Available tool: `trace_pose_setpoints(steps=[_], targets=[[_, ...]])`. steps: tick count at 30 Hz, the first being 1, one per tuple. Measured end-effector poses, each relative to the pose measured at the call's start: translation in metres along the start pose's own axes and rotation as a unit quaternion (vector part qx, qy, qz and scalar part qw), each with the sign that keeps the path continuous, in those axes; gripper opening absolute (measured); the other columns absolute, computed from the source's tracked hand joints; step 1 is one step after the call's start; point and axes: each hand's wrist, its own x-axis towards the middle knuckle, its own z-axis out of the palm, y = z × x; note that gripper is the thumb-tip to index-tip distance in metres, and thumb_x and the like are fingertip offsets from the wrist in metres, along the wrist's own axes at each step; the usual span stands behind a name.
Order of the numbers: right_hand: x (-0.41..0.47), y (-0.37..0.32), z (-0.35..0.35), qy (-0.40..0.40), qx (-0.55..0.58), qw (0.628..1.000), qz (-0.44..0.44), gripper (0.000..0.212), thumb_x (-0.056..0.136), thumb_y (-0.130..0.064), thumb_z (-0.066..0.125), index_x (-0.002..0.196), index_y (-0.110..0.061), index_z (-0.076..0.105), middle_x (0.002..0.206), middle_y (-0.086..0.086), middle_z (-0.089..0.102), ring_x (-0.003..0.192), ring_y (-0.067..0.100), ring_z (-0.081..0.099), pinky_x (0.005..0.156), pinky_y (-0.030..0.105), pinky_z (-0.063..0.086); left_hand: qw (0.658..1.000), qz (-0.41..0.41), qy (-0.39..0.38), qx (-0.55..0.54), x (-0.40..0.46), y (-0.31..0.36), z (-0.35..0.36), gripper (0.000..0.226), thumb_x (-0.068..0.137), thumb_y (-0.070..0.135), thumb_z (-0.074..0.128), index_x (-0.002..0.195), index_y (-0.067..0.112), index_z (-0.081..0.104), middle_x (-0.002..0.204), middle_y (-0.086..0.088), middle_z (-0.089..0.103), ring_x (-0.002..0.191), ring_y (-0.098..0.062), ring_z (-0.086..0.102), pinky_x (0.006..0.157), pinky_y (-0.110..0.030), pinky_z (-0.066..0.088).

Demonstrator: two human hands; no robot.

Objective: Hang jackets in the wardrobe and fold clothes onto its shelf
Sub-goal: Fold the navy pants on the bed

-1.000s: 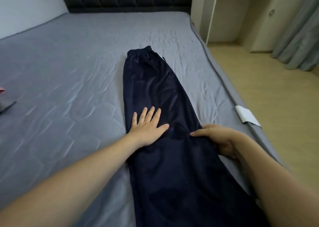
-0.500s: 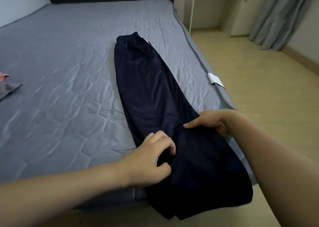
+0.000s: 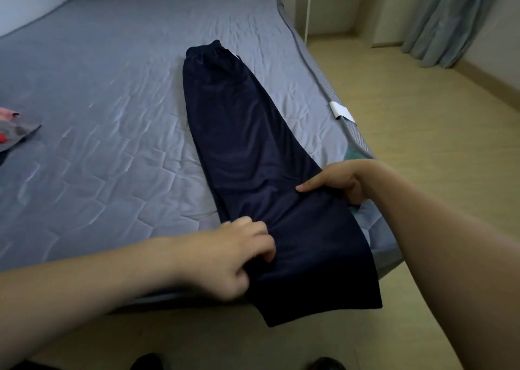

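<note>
We see the left hand [image 3: 239, 254] and right hand [image 3: 334, 182] each gripping opposite edges of the dark trousers [image 3: 242, 144], folded lengthwise across the bed's [image 3: 112, 88] near right corner

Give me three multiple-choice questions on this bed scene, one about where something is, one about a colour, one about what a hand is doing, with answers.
1. Where does the leg end of the trousers lie?
A. Hanging over the near edge of the bed
B. By the headboard
C. On the floor by the curtain

2. What colour are the trousers?
A. Red
B. Dark navy
C. White

3. What is the left hand doing?
A. Lying flat on the sheet
B. Raised in the air
C. Gripping the trousers' left edge

Answers:
1 A: the leg end drapes past the mattress edge toward the floor, the waistband points toward the headboard.
2 B: the cloth is dark navy against the grey sheet.
3 C: its fingers are curled into the fabric, while the right hand pinches the opposite edge.
</note>
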Motion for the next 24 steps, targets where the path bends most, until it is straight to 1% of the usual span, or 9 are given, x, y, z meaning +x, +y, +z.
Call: trace_pose_setpoints(steps=[3,7,9,11,14,16,18,21,24], targets=[[-0.007,-0.001,-0.003,-0.043,-0.013,0.999,0.0,0.041,0.08,-0.023,0.074,0.117,-0.008,0.064,0.108,0.009,0.073,0.094,0.022,0.071,0.069,0.033,0.06,0.96,0.037,0.012,0.276,-0.012,-0.004,0.017,0.074,0.063,0.043,0.06,0.134,0.032,0.04,0.132,-0.002,0.042,0.122,-0.021,0.04,0.105,-0.058,0.028],[-0.011,-0.014,-0.002,-0.012,-0.044,0.999,-0.002,0.035,0.084,-0.021,0.072,0.115,-0.008,0.065,0.103,0.01,0.074,0.088,0.022,0.072,0.066,0.034,0.059,0.905,0.157,0.223,0.326,-0.002,-0.006,0.018,0.024,0.083,0.023,0.055,0.105,0.029,0.065,0.105,0.005,0.064,0.096,-0.016,0.062,0.095,-0.042,0.036],[-0.007,-0.023,-0.004,0.033,-0.04,0.998,-0.026,0.035,0.085,-0.017,0.072,0.116,-0.006,0.064,0.101,0.01,0.074,0.09,0.023,0.071,0.075,0.037,0.058,0.937,0.154,0.249,0.19,0.01,-0.01,0.012,0.013,0.087,0.019,0.053,0.094,0.026,0.062,0.092,0.01,0.062,0.085,-0.011,0.058,0.089,-0.033,0.035],[-0.002,-0.031,-0.006,0.071,-0.045,0.995,-0.045,0.036,0.086,-0.014,0.071,0.119,-0.004,0.062,0.105,0.013,0.072,0.094,0.027,0.07,0.082,0.04,0.056,0.959,0.018,0.25,-0.131,0.029,-0.017,-0.006,0.009,0.089,0.022,0.051,0.085,0.02,0.059,0.081,0.01,0.06,0.073,-0.007,0.055,0.078,-0.031,0.044],[0.008,-0.041,-0.007,0.11,-0.178,0.977,-0.029,0.039,0.089,-0.02,0.067,0.124,-0.004,0.057,0.102,0.016,0.068,0.084,0.025,0.068,0.066,0.032,0.05,0.789,-0.28,0.234,-0.494,0.047,-0.043,-0.035,0.03,0.095,0.027,0.058,0.071,0.01,0.066,0.065,-0.005,0.065,0.055,-0.014,0.058,0.056,-0.029,0.049],[0.008,-0.051,-0.007,0.151,-0.312,0.938,-0.017,0.035,0.092,-0.021,0.059,0.121,-0.002,0.059,0.084,0.012,0.063,0.06,0.021,0.056,0.052,0.028,0.041,0.737,-0.345,0.219,-0.539,0.05,-0.063,-0.039,0.028,0.094,0.02,0.059,0.069,0.011,0.068,0.057,-0.005,0.066,0.047,-0.013,0.059,0.046,-0.019,0.046],[0.011,-0.061,-0.008,0.231,-0.39,0.886,-0.091,0.028,0.091,-0.014,0.053,0.113,-0.002,0.066,0.098,0.012,0.068,0.078,0.026,0.062,0.067,0.033,0.05,0.777,-0.363,0.213,-0.468,0.051,-0.079,-0.036,0.024,0.091,0.012,0.056,0.069,0.011,0.065,0.055,-0.001,0.064,0.049,-0.012,0.059,0.042,-0.015,0.042],[0.014,-0.07,-0.003,0.306,-0.216,0.891,-0.256,0.024,0.093,-0.012,0.05,0.104,-0.007,0.071,0.108,0.008,0.069,0.093,0.017,0.06,0.073,0.023,0.047,0.775,-0.364,0.223,-0.466,0.059,-0.1,-0.041,0.011,0.083,0.014,0.06,0.074,0.01,0.066,0.065,-0.003,0.066,0.057,-0.015,0.061,0.049,-0.021,0.043],[0.017,-0.076,-0.001,0.232,-0.054,0.925,-0.294,0.039,0.095,-0.052,0.047,0.101,-0.021,0.069,0.11,-0.001,0.07,0.098,0.012,0.064,0.087,0.028,0.047,0.734,-0.369,0.258,-0.508,0.073,-0.119,-0.054,0.01,0.078,0.019,0.07,0.072,0.014,0.063,0.068,-0.005,0.065,0.061,-0.018,0.06,0.057,-0.028,0.043]])
